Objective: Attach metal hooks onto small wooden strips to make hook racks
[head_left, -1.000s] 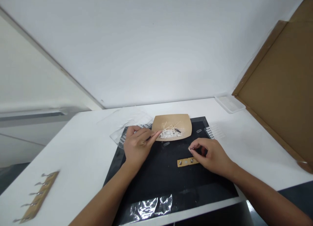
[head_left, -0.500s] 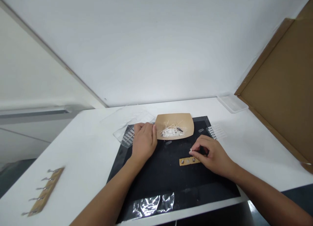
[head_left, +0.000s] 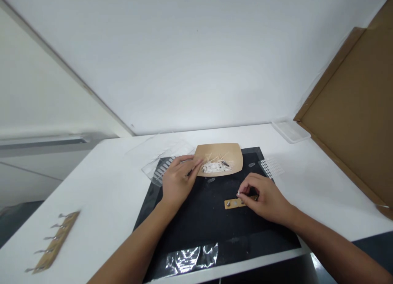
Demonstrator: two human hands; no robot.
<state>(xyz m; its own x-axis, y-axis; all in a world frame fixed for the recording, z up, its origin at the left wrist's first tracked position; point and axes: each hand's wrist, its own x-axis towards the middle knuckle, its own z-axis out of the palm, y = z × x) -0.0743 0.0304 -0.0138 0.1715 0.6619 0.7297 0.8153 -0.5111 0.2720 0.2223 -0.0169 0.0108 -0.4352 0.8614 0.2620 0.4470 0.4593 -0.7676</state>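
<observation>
My left hand (head_left: 178, 181) reaches over the left edge of a brown paper tray (head_left: 235, 151), fingers stretched out and thumb a little apart. I see nothing held in it. White scraps (head_left: 211, 166), thin sticks and a dark piece lie in the tray. In a pinch of thumb and forefinger, my right hand (head_left: 260, 194) has a small whitish piece (head_left: 238, 193), too small to name. Just below these fingertips lies a short wooden strip (head_left: 235, 203) with round metal studs, its right end partly hidden by the hand.
Clear false nail tips (head_left: 211, 180) lie on the black mat (head_left: 196, 226). A clear case (head_left: 156, 173) of nail tips is at the left, a sheet of white tabs (head_left: 272, 167) at the right. A strip with metal clips (head_left: 57, 244) lies far left; a plastic tray (head_left: 291, 131) stands behind.
My left hand has stretched its fingers from a curled pose beside the paper tray to over its left edge. My right hand keeps its pinch, almost in place.
</observation>
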